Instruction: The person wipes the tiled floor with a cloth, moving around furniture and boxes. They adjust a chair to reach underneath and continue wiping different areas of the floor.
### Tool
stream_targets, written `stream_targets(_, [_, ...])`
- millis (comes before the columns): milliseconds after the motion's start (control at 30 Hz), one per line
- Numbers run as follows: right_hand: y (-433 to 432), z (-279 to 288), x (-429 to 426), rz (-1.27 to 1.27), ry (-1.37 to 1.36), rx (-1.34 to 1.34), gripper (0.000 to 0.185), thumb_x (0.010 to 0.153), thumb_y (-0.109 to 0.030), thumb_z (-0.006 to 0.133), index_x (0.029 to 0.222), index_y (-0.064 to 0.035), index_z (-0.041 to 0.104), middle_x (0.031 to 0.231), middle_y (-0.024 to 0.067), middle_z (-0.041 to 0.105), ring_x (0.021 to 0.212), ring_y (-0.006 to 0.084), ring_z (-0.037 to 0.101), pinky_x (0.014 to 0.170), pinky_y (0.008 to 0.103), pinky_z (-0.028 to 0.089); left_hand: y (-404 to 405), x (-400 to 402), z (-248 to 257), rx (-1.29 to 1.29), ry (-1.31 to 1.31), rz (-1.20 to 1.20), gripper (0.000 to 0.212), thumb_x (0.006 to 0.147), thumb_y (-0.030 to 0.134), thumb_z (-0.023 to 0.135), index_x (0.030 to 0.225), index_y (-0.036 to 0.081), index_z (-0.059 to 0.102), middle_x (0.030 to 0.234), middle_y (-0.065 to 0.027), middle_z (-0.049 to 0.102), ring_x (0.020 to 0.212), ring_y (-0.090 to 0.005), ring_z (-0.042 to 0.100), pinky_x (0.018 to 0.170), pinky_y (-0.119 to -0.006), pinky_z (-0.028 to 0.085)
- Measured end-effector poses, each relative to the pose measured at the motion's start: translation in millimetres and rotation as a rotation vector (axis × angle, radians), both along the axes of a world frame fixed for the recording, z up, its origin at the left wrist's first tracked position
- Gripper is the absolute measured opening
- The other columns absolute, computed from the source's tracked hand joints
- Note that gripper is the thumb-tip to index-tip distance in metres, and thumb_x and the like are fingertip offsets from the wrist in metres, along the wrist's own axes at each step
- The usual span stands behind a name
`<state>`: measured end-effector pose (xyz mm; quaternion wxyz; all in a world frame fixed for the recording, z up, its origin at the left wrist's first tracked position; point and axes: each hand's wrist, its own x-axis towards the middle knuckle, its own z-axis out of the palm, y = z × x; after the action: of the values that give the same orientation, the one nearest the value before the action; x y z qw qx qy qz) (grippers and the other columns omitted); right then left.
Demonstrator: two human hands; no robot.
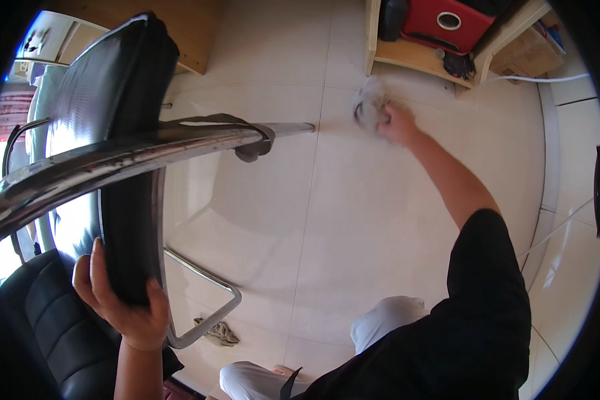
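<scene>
My left hand (130, 310) grips the edge of the black padded seat (132, 235) of a chair, thumb on one face and fingers on the other. The chair is tipped over, and its chrome tube frame (145, 155) reaches across the floor to the right. A dark grey strip (255, 145) hangs around the tube; its material is unclear. Farther off, my right hand (397, 125) is closed on a greyish-white cloth (370, 107), low over the tiles in front of a wooden shelf. Hand and cloth are blurred.
The wooden shelf unit (412, 62) holds a red case (445, 30) with a round ring. A crumpled brown cloth (220, 334) lies by the lower chrome leg (205, 270). White cables run along the right wall. Another black padded chair (65, 325) stands at lower left.
</scene>
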<state>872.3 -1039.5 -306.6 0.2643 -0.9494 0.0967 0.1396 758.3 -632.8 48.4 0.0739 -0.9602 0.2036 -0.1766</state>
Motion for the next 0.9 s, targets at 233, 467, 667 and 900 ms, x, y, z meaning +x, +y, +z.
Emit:
stream_targets(233, [69,40,75,0.211,-0.470,-0.104,0.046,0.068,-0.011,0.054,0.114,-0.0091,0.049,0.123,0.0173,0.040,0.111,0.0331,0.039,0.089,0.0357,0.038,3,-3,-1,0.000,-0.020,-0.015,0.056,0.076,0.026,0.050,0.121,-0.004,0.032,0.121,-0.0181,0.038,0.112,-0.0318,0.032,0.090,-0.038,0.030])
stream_targets(467, [84,2,123,0.059,-0.232,-0.339,0.048,0.074,-0.016,0.052,0.120,-0.0199,0.041,0.129,0.0104,0.034,0.120,0.0251,0.031,0.094,0.0395,0.029,3,-5,-3,0.002,-0.008,-0.005,0.057,0.078,0.027,0.049,0.124,-0.001,0.030,0.124,-0.0174,0.034,0.112,-0.0311,0.032,0.088,-0.037,0.031])
stream_targets(667, [75,-6,93,0.146,-0.192,-0.370,0.041,0.073,-0.014,0.049,0.114,-0.0211,0.048,0.102,0.0090,0.053,0.098,0.0274,0.047,0.079,0.0391,0.041,-2,2,-3,0.038,-0.039,-0.112,0.056,0.075,0.020,0.050,0.123,-0.002,0.032,0.119,-0.0178,0.039,0.108,-0.0311,0.035,0.089,-0.038,0.031])
stream_targets(900, [92,-1,-58,0.443,-0.125,-0.157,0.026,0.069,-0.010,0.047,0.092,-0.0155,0.057,0.091,0.0136,0.055,0.090,0.0308,0.049,0.071,0.0418,0.043,-2,-5,7,-0.047,-0.073,-0.067,0.060,0.062,0.010,0.056,0.120,0.003,0.040,0.105,-0.0193,0.038,0.092,-0.0313,0.043,0.083,-0.038,0.037])
